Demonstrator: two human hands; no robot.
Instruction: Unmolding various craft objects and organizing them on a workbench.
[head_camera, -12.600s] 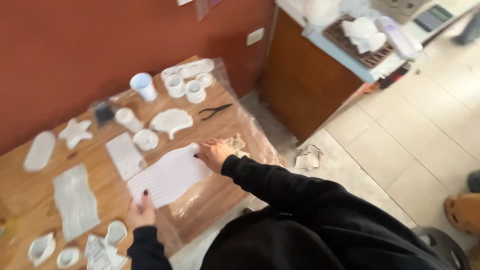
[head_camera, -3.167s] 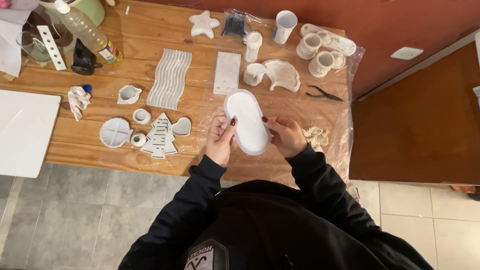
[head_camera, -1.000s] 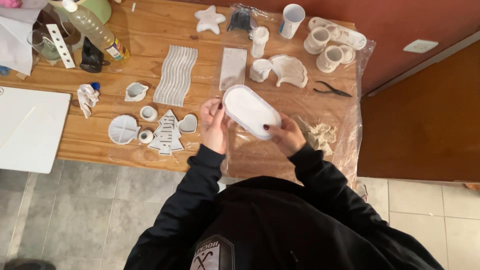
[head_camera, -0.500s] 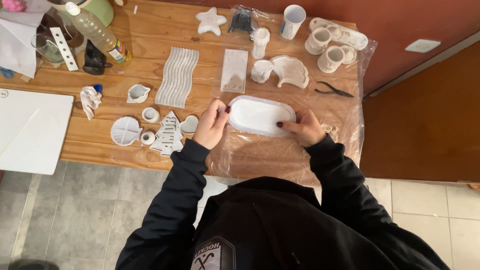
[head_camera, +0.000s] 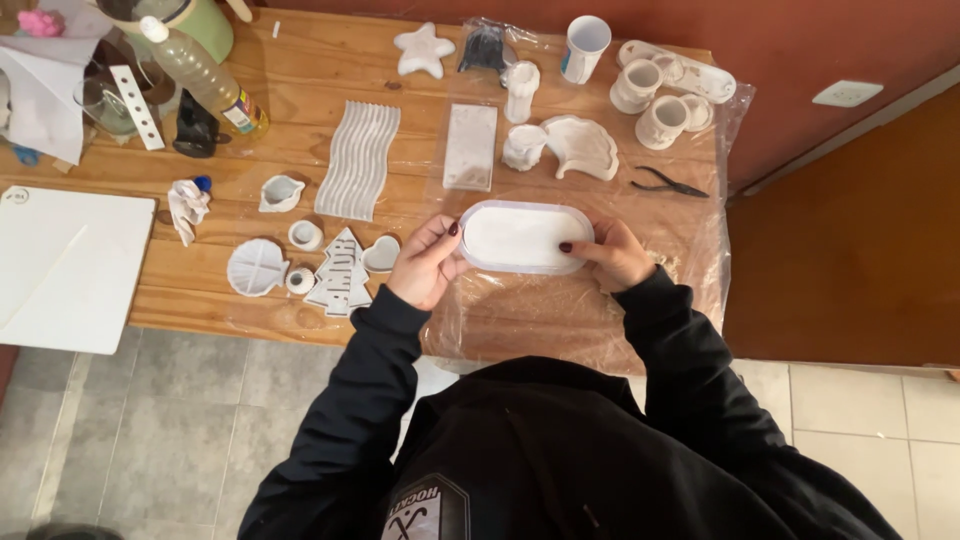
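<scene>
The person holds a white oval tray (head_camera: 525, 237) level over a sheet of clear plastic film (head_camera: 640, 300) spread on the wooden tabletop (head_camera: 200, 300). The left hand (head_camera: 425, 262) clasps the tray's left end, its grip curled around the rim with the thumb on top; the right hand (head_camera: 612, 252) grasps the right end the same way (dark nail polish shows on both thumbs).

Just beyond the tray lie a flat white rectangular slab (head_camera: 470, 146), a small white cup (head_camera: 522, 146) and a curved white piece (head_camera: 582, 147). Dark pliers (head_camera: 668, 184) rest to the right of these, on the film. Further back stand a white star (head_camera: 423, 50), a tall white tumbler (head_camera: 585, 48), a fluted white column (head_camera: 521, 90) and two more white cups (head_camera: 650, 105) beside a long narrow tray (head_camera: 680, 68).

Left of the left hand, near but not touching it, sit a white heart (head_camera: 381, 254), a white tree-shaped piece (head_camera: 340, 273), a round shell-like dish (head_camera: 257, 268) and a wavy ribbed slab (head_camera: 357, 160). A plastic bottle (head_camera: 203, 78) lies at the far left corner, and a white board (head_camera: 70, 265) adjoins the tabletop's left edge.

Nothing lies between the hands and the tray; the film beneath it is bare.
</scene>
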